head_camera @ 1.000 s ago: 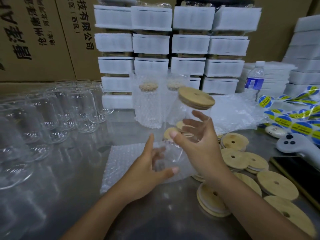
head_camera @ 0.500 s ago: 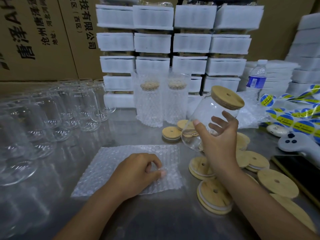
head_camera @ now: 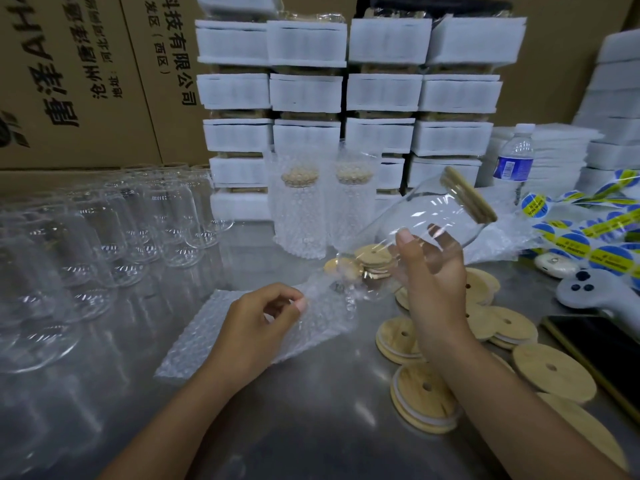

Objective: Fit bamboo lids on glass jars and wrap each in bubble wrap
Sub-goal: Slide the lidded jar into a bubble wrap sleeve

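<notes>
My right hand (head_camera: 433, 271) grips a clear glass jar (head_camera: 426, 220) in the air, tilted with its bamboo lid (head_camera: 467, 194) pointing up and right. My left hand (head_camera: 259, 317) pinches the right edge of a bubble wrap sheet (head_camera: 221, 337) and lifts it off the steel table toward the jar's base. Two jars wrapped in bubble wrap (head_camera: 299, 206) stand upright behind. Loose bamboo lids (head_camera: 554, 368) lie scattered on the right of the table.
Several bare glass jars (head_camera: 104, 237) stand in rows on the left. White foam packs (head_camera: 346, 98) are stacked at the back before cardboard boxes. A water bottle (head_camera: 514, 161), sticker rolls (head_camera: 588, 237), a white controller (head_camera: 595, 296) and a phone (head_camera: 595, 348) sit at right.
The jar has tipped further over, lid to the right. My left hand went from resting on the flat sheet to pinching its right edge and raising it.
</notes>
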`<state>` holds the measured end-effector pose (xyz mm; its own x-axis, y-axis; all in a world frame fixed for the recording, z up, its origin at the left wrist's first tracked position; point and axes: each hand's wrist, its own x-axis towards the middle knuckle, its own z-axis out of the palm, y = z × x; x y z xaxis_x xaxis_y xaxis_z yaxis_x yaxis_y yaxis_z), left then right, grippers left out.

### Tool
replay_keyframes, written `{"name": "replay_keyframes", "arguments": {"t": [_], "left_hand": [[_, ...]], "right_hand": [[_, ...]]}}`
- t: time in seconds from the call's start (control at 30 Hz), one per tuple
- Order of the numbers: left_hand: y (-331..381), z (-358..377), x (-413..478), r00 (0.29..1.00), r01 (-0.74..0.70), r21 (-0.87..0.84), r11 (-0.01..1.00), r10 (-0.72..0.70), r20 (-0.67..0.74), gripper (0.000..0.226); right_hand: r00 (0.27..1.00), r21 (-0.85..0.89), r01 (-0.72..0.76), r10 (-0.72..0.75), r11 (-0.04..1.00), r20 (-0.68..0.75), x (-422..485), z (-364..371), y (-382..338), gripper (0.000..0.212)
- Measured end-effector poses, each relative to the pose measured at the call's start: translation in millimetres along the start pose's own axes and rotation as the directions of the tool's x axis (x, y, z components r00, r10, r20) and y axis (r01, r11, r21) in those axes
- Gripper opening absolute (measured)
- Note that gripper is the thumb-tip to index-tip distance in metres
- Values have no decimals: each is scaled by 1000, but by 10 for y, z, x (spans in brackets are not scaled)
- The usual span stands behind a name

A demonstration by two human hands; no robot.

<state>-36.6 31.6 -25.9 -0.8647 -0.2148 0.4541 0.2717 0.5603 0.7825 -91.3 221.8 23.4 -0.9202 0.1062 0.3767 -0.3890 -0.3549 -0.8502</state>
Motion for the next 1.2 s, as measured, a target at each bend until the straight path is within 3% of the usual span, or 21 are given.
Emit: {"name": "replay_keyframes", "arguments": {"t": [0.17,0.3,0.47,0.53,0.63,0.7,0.77,0.9,1.2], "left_hand": [[4,-17,43,995,30,-162,986,-44,-85,24],[54,-30,42,991,-5,-206,978,-23,-130,12],[162,0,9,994,-73,-298,952,46,-97,7],[213,4,-17,994,-103,-319,942,82,-77,15],[234,-6,-75,990,-135,-234,963,138,-1,55],[253,-2,-117,985,-151,-52,987,155,79,87],[273,34,-137,978,-192,134,972,177,112,105],[288,96,-140,970,-238,248,939,245,4,105],[384,42,-148,957,-216,84,973,228,-180,88]], "right_hand": [[994,-43,-37,42,998,105,-64,23,15,78],[982,-101,-13,32,995,186,-109,30,14,74],[956,-60,-69,83,996,281,-172,64,14,82],[954,-28,-88,92,996,286,-189,82,14,80],[956,10,-111,104,994,274,-205,112,23,80],[960,10,-119,113,993,255,-229,132,57,79],[961,-4,-126,123,992,247,-270,153,114,76],[949,-46,-116,124,992,290,-348,185,190,70],[874,-325,169,10,930,485,-357,154,137,44]]}}
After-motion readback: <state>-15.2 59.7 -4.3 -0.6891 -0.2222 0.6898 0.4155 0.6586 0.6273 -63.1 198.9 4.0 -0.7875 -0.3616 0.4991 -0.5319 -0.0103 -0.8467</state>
